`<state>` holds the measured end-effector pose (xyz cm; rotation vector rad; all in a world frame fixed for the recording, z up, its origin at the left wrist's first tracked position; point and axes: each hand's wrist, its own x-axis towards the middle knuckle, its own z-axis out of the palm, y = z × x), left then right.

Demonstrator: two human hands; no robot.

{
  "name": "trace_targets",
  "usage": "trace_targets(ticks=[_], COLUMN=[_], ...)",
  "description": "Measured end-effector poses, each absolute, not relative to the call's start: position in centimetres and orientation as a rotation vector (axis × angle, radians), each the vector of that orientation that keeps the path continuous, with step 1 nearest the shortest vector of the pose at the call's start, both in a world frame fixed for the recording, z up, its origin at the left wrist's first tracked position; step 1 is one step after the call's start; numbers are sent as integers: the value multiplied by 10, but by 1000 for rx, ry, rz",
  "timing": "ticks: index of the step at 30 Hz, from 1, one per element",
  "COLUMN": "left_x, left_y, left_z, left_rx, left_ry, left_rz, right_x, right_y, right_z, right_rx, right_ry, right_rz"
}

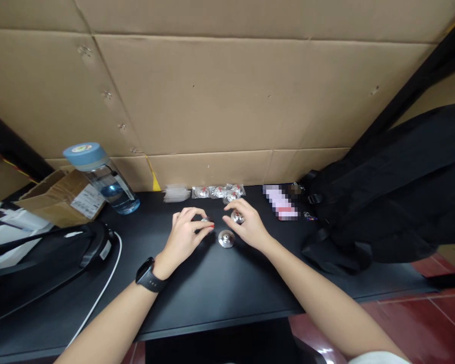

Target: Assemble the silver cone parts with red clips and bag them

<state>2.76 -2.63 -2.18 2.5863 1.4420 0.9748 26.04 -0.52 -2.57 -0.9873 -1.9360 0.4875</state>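
My left hand (187, 230), with a black watch on the wrist, pinches a small shiny metal part (205, 220) between fingertips above the black table (220, 283). My right hand (248, 225) curls its fingers round another small silver round part (237, 217). Between the two hands a silver metal disc (226, 238) lies flat on the table. Behind the hands, several small clear bags with silver and red parts (220, 192) sit in a row by the cardboard wall, next to a stack of empty clear bags (176, 194).
A blue-capped water bottle (102, 178) and a cardboard box (60, 199) stand at the left, with a black bag and white cable (98, 298) in front. A pink phone (280, 202) and a large black backpack (394, 187) lie to the right. A cardboard wall (227, 91) backs the table.
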Motion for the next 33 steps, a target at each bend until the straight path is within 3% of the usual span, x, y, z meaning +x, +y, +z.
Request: trace_targets(ticks=[5,10,15,21,33], left_x=[24,24,27,28,32], left_y=[-23,-22,-22,-22,-23], left_z=[-24,-26,-23,-20,-19], left_rx=[2538,2491,2402,2253,2096], left_ry=[1486,1485,1517,1528,1409], left_rz=[919,886,906,926,1015], right_x=[289,296,282,254,234], right_y=[17,27,18,0,-13], right_z=[-34,-45,-39,-33,-46], right_rx=[-1456,-1501,-1303,-853,-796], right_ry=[-2107,-2143,-2095,-1703,-1495], right_rz=[376,405,505,1054,1307])
